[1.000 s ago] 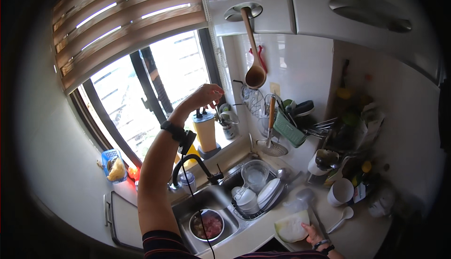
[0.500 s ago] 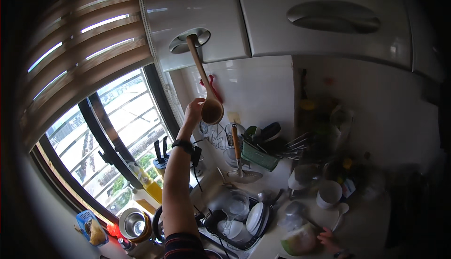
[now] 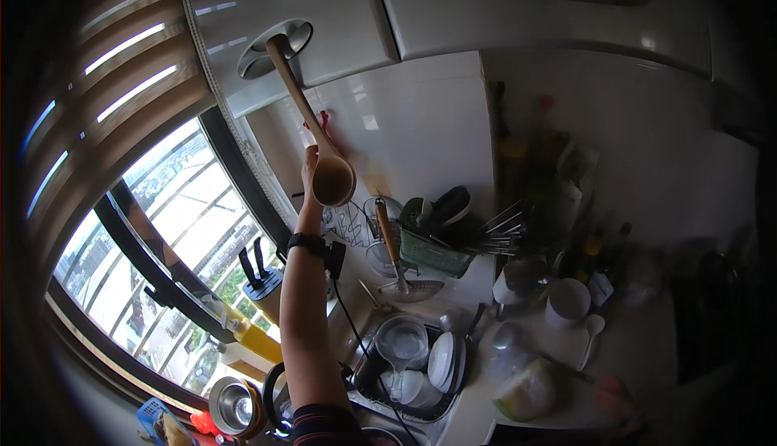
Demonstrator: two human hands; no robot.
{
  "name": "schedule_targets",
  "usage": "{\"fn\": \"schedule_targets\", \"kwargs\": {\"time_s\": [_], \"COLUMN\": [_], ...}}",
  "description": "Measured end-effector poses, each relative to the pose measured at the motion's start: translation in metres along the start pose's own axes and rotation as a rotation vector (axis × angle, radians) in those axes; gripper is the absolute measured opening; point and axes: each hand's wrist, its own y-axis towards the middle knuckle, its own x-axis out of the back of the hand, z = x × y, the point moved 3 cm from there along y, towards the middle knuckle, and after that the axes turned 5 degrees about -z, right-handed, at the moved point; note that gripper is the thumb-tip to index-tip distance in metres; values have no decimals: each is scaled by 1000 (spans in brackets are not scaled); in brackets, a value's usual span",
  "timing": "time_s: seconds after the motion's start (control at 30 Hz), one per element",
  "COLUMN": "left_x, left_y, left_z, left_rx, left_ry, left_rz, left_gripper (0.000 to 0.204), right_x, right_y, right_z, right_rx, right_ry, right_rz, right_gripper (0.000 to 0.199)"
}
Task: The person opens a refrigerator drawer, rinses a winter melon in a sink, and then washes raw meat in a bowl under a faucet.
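Your left hand [image 3: 310, 171] is raised at the bowl of the wooden ladle [image 3: 308, 114], which hangs bowl-down with its end at the cupboard handle [image 3: 256, 59]. The bowl hides most fingers; how far they close, and whether they hold, cannot be told. Your right hand [image 3: 613, 400], blurred, is near the pale melon [image 3: 526, 393]; its grip is likewise unclear. Judged step: reaching for the ladle. Any lift calls for firm hold and freeing its upper end.

The ladle [image 3: 333, 180] hangs from the cabinet handle [image 3: 303, 38], its bowl before the left grip [image 3: 311, 167]. Below, plates [image 3: 442, 361] stand in the dish rack [image 3: 367, 383], between the knife block [image 3: 265, 292] and the spoon [image 3: 593, 329] on the counter [image 3: 635, 337].
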Motion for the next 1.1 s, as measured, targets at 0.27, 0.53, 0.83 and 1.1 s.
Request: {"fn": "schedule_targets", "kwargs": {"time_s": [0.27,0.53,0.83,1.1], "left_x": [38,154,275,259], "left_y": [-29,-100,-171,-210], "left_z": [-12,-98,-148,-169], "left_rx": [81,229,608,684], "left_ry": [310,1087,1107,1115], "left_rz": [22,-116,7,26], "left_gripper": [33,24,27,33], "right_x": [-29,-21,-91,-130], "right_y": [60,54,59,41], "right_z": [-46,-57,-8,40], "right_rx": [301,80,199,281], "right_ry": [-438,-263,-451,-707], "right_rz": [234,274,401,568], "right_gripper": [52,53,40,42]}}
